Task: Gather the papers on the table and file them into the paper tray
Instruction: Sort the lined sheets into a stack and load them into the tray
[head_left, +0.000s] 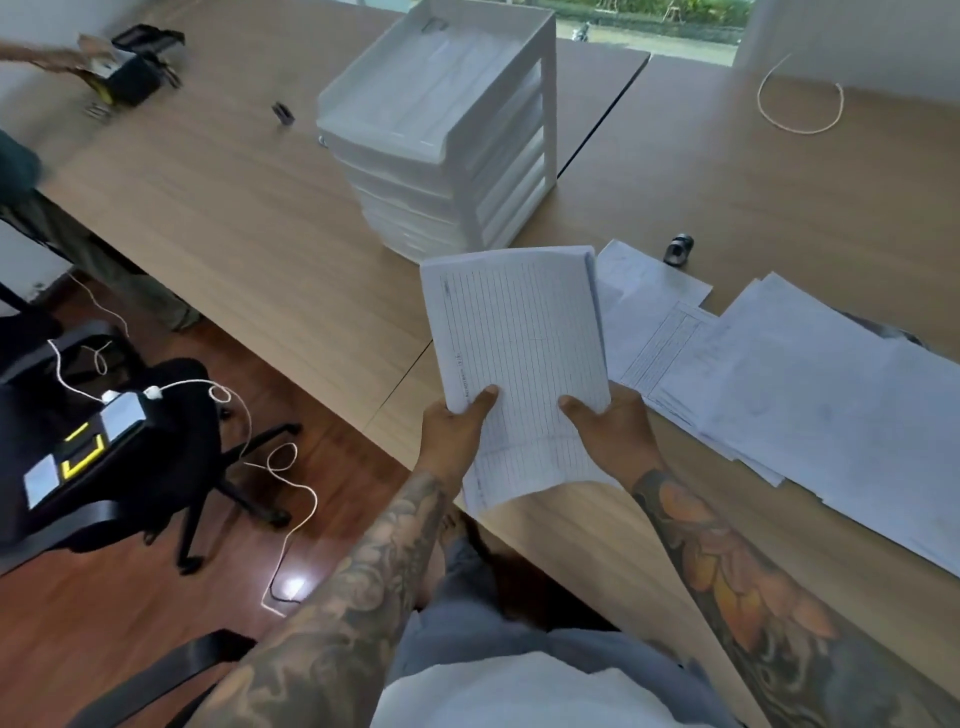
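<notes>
Over the near edge of the counter, at the middle of the frame, I hold a stack of lined papers in both hands. My left hand grips the stack's lower left corner, thumb on top and fingers curled under. My right hand grips the lower right part the same way, thumb pressed on the top sheet. The stack is lifted off the counter and tilts away from me, its far edge pointing toward the paper tray.

That tray is a white tower of several stacked levels, standing on the counter in the upper middle of the frame, just beyond the stack. Its top level shows something pale lying inside, too blurred to tell what.

To the right of my hands, loose sheets lie spread and overlapping on the counter, reaching to the right edge of the frame. Near their far end sits a small dark clip, and a second small dark clip lies left of the tray. A loop of pale cord rests in the upper right.

At the upper left, another person's arm reaches to a black box. At the lower left, off the counter, stands a black office chair carrying a black device with yellow markings and a white cable.
</notes>
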